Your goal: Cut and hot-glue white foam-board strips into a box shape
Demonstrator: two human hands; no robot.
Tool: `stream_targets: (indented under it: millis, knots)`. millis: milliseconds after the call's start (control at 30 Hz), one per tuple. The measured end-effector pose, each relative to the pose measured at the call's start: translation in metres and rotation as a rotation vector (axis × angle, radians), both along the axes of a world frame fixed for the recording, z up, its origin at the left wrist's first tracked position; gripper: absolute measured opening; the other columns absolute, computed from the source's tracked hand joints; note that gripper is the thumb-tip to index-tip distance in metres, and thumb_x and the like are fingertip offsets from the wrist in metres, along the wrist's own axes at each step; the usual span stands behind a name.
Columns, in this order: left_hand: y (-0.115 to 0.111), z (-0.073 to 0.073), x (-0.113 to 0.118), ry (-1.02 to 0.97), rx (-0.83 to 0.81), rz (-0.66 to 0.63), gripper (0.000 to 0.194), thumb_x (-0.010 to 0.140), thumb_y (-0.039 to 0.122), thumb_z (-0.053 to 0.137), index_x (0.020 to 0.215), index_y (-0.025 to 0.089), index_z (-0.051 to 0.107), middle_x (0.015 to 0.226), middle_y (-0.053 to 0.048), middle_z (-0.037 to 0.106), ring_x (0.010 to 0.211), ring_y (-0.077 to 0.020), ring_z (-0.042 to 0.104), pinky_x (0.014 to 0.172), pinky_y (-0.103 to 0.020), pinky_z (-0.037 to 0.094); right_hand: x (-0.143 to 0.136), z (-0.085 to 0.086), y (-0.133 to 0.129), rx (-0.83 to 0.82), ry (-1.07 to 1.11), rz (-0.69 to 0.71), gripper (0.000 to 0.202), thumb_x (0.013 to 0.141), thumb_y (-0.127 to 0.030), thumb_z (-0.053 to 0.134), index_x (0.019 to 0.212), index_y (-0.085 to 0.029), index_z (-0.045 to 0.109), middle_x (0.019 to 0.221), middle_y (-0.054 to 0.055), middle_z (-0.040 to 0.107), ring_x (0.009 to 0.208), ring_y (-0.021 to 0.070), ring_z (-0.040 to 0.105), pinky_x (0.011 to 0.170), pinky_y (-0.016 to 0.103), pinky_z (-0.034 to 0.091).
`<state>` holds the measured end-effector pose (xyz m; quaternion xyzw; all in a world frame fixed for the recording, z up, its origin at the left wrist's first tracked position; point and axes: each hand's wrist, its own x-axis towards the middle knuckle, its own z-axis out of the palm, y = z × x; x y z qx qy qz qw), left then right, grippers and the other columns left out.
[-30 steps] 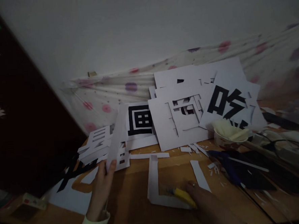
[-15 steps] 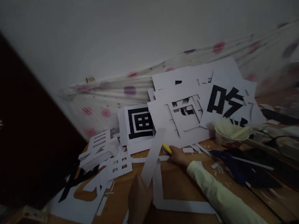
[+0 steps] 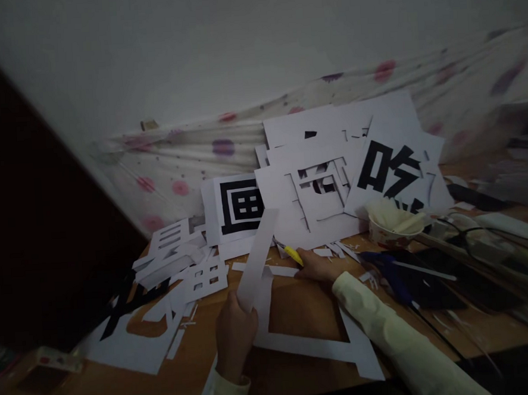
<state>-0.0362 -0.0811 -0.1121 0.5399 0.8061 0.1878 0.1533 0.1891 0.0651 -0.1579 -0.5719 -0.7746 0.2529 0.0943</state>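
My left hand point(image 3: 237, 336) is closed on a long white paper strip point(image 3: 257, 254), which tilts up and away from me. My right hand point(image 3: 319, 267) is wrapped round a yellow-handled craft knife point(image 3: 294, 256). Its thin metal tip points left, close to the strip's right edge; whether it touches cannot be told. Between my forearms a white cut-out paper frame point(image 3: 306, 345) lies on the wooden table point(image 3: 306, 305). Behind the strip leans a sheet with a black printed character point(image 3: 240, 208), beside a white sheet with cut slots point(image 3: 282, 202).
At right stand a paper bowl point(image 3: 394, 232) of white sticks, a blue glue gun point(image 3: 391, 276) with a cable and a black mat point(image 3: 431, 291). Cut-out paper pieces point(image 3: 173, 253) and small scraps lie at left. A printed sheet point(image 3: 387, 172) leans at the back.
The view has shifted a little. My right hand and the knife have turned, so more of the metal tip shows. The strip's upper end sits slightly further left, and more of the paper frame shows.
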Motion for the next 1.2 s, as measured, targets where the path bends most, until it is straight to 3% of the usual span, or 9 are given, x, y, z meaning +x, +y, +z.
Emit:
stream_targets:
  millis: [167,300,433,633,800,967,1200]
  knots:
    - [-0.008,0.002,-0.008,0.007,0.061,0.019,0.035,0.082,0.020,0.052,0.116,0.017,0.053,0.108,-0.015,0.071,0.100,-0.0307,0.067,0.079,-0.036,0.046,0.003,0.006,-0.006,-0.048,0.062,-0.049,0.031,0.091,-0.034,0.063,0.117,-0.016,0.059,0.116,0.007,0.061,0.101,0.0218,0.061,0.086,0.043,0.053]
    - [-0.016,0.004,-0.014,0.054,0.111,0.047,0.031,0.083,0.021,0.051,0.114,0.017,0.051,0.106,-0.015,0.071,0.098,-0.0315,0.067,0.077,-0.037,0.046,0.002,0.015,-0.010,-0.195,0.150,-0.061,0.023,0.093,-0.033,0.062,0.107,-0.014,0.061,0.097,0.003,0.065,0.077,0.0141,0.063,0.067,0.031,0.055]
    - [-0.020,0.005,-0.022,0.124,0.211,0.055,0.030,0.082,0.018,0.052,0.112,0.016,0.051,0.108,-0.016,0.069,0.101,-0.0302,0.066,0.079,-0.035,0.046,0.007,0.026,-0.013,-0.290,0.262,-0.030,0.017,0.092,-0.030,0.063,0.088,-0.014,0.061,0.073,-0.004,0.060,0.055,0.0075,0.054,0.052,0.021,0.048]
    - [-0.025,0.013,-0.038,0.170,0.192,0.090,0.029,0.082,0.022,0.051,0.111,0.018,0.051,0.105,-0.017,0.070,0.102,-0.0336,0.066,0.077,-0.037,0.046,0.028,0.037,-0.018,-0.328,0.462,-0.004,0.027,0.064,-0.016,0.077,0.062,-0.018,0.050,0.051,-0.007,0.053,0.046,0.0079,0.048,0.044,0.020,0.036]
    - [-0.027,0.018,-0.052,0.181,0.152,0.108,0.027,0.083,0.025,0.051,0.109,0.019,0.051,0.105,-0.016,0.071,0.101,-0.0336,0.067,0.077,-0.037,0.047,0.050,0.041,-0.025,-0.329,0.590,-0.038,0.024,0.058,-0.024,0.075,0.060,-0.019,0.051,0.052,-0.005,0.054,0.050,0.0096,0.048,0.047,0.021,0.037]
    - [-0.026,0.010,-0.071,0.214,0.109,0.144,0.028,0.084,0.028,0.048,0.111,0.017,0.050,0.105,-0.018,0.071,0.100,-0.0341,0.068,0.077,-0.037,0.047,0.067,0.053,-0.027,-0.286,0.649,-0.168,0.028,0.054,-0.028,0.077,0.061,-0.019,0.051,0.051,-0.004,0.053,0.048,0.0101,0.046,0.044,0.022,0.033]
    - [-0.022,-0.007,-0.079,0.236,0.033,0.109,0.029,0.085,0.027,0.043,0.109,0.014,0.053,0.103,-0.021,0.071,0.099,-0.0348,0.068,0.076,-0.038,0.047,0.065,0.057,-0.022,-0.145,0.731,-0.345,0.038,0.068,-0.026,0.078,0.062,-0.022,0.040,0.055,-0.004,0.051,0.050,0.0090,0.049,0.047,0.021,0.040]
